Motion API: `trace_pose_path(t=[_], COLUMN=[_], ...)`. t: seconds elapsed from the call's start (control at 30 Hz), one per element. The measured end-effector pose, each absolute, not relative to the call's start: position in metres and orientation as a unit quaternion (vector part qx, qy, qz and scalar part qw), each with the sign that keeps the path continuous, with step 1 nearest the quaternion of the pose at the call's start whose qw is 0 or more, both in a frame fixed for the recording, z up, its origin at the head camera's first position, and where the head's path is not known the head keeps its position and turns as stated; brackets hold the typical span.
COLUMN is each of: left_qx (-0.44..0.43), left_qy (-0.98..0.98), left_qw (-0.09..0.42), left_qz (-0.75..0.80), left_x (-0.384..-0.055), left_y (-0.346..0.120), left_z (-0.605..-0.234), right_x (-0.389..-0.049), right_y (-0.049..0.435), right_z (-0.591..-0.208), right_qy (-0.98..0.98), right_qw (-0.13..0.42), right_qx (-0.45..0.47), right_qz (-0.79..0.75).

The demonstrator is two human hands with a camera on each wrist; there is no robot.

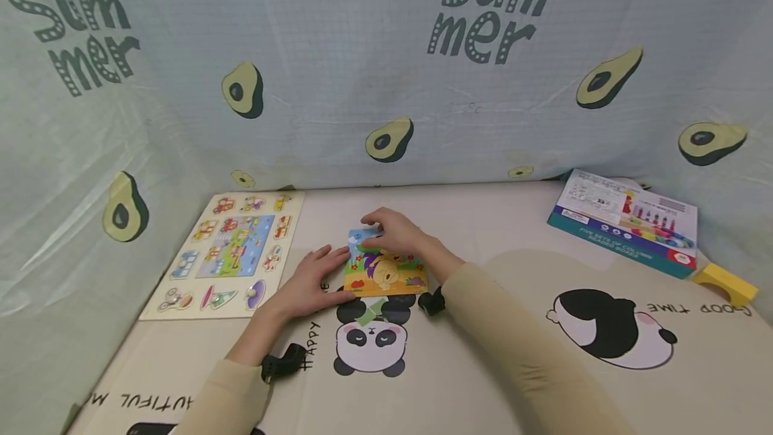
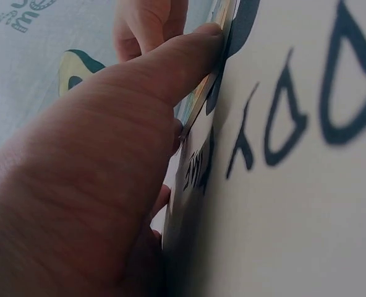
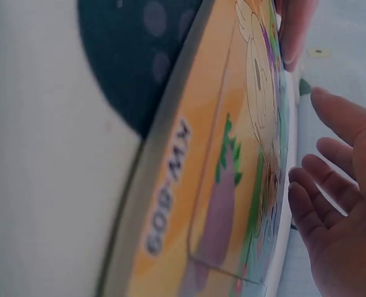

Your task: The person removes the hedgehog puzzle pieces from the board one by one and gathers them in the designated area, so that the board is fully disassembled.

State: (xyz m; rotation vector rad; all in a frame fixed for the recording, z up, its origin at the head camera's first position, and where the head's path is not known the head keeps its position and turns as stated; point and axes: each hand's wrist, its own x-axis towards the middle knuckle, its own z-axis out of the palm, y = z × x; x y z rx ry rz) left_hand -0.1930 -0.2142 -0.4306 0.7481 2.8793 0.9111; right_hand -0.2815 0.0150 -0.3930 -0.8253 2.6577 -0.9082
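A small picture puzzle board (image 1: 386, 280) lies on the table, showing a purple-haired cartoon animal on an orange and blue scene. My left hand (image 1: 306, 282) rests at its left side, thumb touching the lower left corner and the other fingers stretched along the left edge. In the left wrist view the thumb (image 2: 189, 52) lies against the board's edge. Over the board's upper part is my right hand (image 1: 395, 232), fingers loosely bent. The right wrist view shows that hand (image 3: 350, 198) with fingers apart and nothing between them, beside the printed board (image 3: 232, 154).
At the left lies a wooden peg puzzle (image 1: 235, 247) with several shaped pieces. A boxed beads set (image 1: 625, 220) sits at the back right, with a yellow block (image 1: 727, 282) by its near corner. Patterned cloth (image 1: 326, 72) walls the table's back and sides.
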Motion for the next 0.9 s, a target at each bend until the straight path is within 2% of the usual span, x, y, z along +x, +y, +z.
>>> trace_pose_path(t=[0.5,0.9], left_qx=[0.238,0.239], left_qy=[0.926,0.926], left_qw=[0.017,0.014], left_qz=[0.293,0.293], left_x=[-0.192,-0.192], left_y=[-0.212,-0.213], left_z=[-0.429,-0.431], right_x=[-0.277,-0.275], right_y=[0.005,-0.002], right_z=[-0.399,-0.401], right_qy=[0.924,0.929], right_qw=[0.093,0.108], right_qx=[-0.268,-0.236], right_qz=[-0.258,-0.263])
